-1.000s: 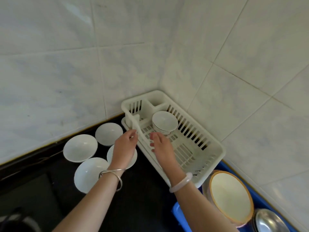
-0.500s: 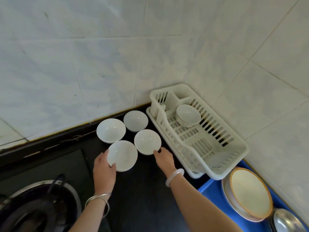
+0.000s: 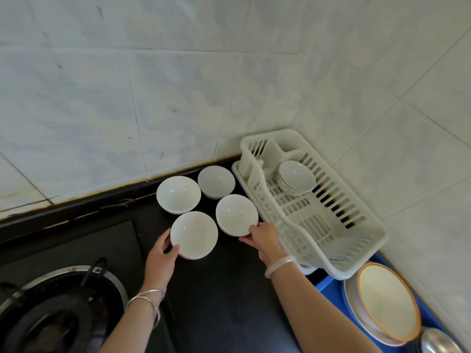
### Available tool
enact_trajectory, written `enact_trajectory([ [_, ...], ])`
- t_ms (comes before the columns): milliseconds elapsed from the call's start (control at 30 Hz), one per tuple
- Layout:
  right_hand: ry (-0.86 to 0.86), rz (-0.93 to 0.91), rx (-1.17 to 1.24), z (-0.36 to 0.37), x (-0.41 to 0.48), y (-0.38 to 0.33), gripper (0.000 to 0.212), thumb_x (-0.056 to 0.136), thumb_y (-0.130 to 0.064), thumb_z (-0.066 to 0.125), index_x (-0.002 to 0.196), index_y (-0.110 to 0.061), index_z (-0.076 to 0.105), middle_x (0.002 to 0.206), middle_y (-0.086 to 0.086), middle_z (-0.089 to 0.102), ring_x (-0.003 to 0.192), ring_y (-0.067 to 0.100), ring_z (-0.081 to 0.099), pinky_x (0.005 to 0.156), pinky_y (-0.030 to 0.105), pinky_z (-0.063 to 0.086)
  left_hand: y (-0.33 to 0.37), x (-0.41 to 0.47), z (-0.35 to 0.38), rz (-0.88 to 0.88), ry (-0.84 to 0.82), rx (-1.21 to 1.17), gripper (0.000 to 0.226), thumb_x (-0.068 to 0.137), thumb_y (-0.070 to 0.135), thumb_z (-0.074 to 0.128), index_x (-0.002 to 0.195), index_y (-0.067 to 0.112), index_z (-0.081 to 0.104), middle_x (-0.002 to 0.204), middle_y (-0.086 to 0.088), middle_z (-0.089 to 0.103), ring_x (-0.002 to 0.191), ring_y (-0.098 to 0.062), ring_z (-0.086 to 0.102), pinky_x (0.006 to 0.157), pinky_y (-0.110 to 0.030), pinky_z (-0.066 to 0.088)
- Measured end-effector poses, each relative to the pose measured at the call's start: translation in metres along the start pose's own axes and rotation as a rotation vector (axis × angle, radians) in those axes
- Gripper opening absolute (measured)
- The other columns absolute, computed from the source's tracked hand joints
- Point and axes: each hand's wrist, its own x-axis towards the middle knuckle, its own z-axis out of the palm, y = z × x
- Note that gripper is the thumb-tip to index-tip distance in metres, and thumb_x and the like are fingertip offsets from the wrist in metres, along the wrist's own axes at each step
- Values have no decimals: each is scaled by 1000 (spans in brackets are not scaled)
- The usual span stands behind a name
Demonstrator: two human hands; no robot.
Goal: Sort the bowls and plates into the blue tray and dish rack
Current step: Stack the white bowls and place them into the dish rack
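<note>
Left grip [image 3: 161, 258] clasping bowl [image 3: 195, 234], right grip [image 3: 265, 242] pinching neighbour [image 3: 235, 215]

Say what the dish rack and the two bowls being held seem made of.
Dish rack: white moulded plastic, dull sheen, slotted walls. Left-hand bowl and right-hand bowl: likely glazed ceramic or porcelain, glossy with sharp highlights; melamine can't be excluded.

Forearms extend forward; left grip [image 3: 161, 256] and right grip [image 3: 265, 239] each pinch with thumbs.

Bottom edge crops steel bowl [image 3: 439, 343] and burner [image 3: 57, 315].
</note>
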Motion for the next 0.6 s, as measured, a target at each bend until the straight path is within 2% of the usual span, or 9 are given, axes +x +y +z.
enact_trajectory([
  [67, -9, -48, -19, -3, -7, -8, 15, 88, 6, 49, 95, 0, 61, 106, 15, 61, 90, 25, 64, 54, 23, 58, 0, 0, 0, -14, -3, -24, 52, 90, 5, 53, 139, 20, 41, 139, -9, 49, 130, -25, 45, 108, -49, 37],
  [167, -52, -119, -76, -3, -19, -19, 21, 87, 3, 54, 77, -15, 59, 90, 7, 64, 81, 19, 66, 54, 21, 57, -1, 1, 0, -34, -18, -69, 53, 91, 6, 52, 140, 21, 39, 141, -9, 47, 131, -26, 43, 109, -50, 36],
  [267, -99, -157, -156, 4, -29, -23, 20, 86, -1, 59, 73, -16, 60, 85, 4, 67, 80, 17, 68, 55, 21, 57, 1, 0, 1, -72, -19, -145, 47, 94, 12, 48, 139, 19, 40, 139, -10, 49, 126, -27, 48, 107, -46, 39],
  [367, -107, -168, -257, 15, -34, -20, 15, 84, -4, 63, 72, -13, 64, 83, 6, 70, 75, 16, 70, 64, 25, 60, 5, -1, 1, -116, -5, -259, 36, 97, 21, 41, 131, 19, 49, 133, -9, 51, 117, -24, 52, 101, -39, 42],
  [467, -91, -164, -388, 28, -37, -17, 8, 84, -8, 65, 77, -11, 67, 78, 5, 71, 71, 14, 71, 74, 32, 60, 10, -1, 1, -158, 6, -332, 34, 97, 28, 40, 128, 20, 51, 132, -7, 51, 122, -26, 50, 96, -36, 42],
  [600, -79, -162, -503, 41, -39, -14, 4, 84, -13, 66, 81, -12, 68, 78, 7, 73, 73, 15, 72, 78, 33, 59, 12, -2, 0, -150, -9, -329, 38, 96, 31, 44, 131, 19, 49, 134, -5, 50, 126, -26, 47, 98, -36, 40],
])
